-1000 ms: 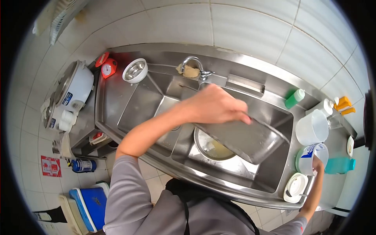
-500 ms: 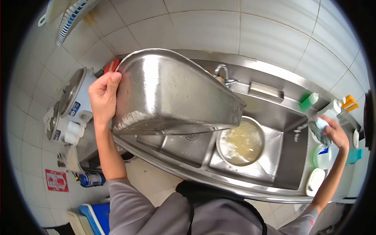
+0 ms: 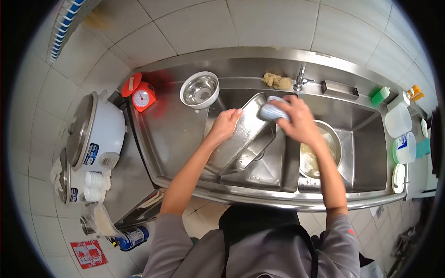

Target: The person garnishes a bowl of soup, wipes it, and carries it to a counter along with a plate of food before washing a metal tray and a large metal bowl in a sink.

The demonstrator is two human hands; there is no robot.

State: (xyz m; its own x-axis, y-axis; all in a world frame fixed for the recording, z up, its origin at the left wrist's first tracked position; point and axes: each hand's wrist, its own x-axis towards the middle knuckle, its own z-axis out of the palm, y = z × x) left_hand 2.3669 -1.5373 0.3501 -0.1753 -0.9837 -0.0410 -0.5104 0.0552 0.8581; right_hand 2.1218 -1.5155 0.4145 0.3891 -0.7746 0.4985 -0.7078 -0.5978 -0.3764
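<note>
My black apron (image 3: 259, 227) and 2 grey sleeves are closest to me, just this side of the metal sink's front edge (image 3: 259, 200). Past that, a deep metal pan (image 3: 248, 132) hangs tilted over the left basin (image 3: 271, 173). My left hand (image 3: 225, 124) is closed on the pan's left edge, thumb on top. My right hand (image 3: 297, 118) is curled around a pale blue-grey sponge (image 3: 272, 109) at the pan's far corner; blur hides how hard the fingers squeeze. In the right basin (image 3: 371, 143), partly behind my right forearm, stands a round pot (image 3: 339, 150) with cloudy, yellowish liquid inside. Farther back, on the left counter, a white bowl (image 3: 187, 98) with a shiny metal inside stands near a red scale (image 3: 143, 97). Along the back ledge, a crumpled tan cloth (image 3: 276, 81) lies just left of the tap (image 3: 301, 76), and a green bottle (image 3: 380, 96) stands well to the right, before the tiled wall (image 3: 273, 25).
</note>
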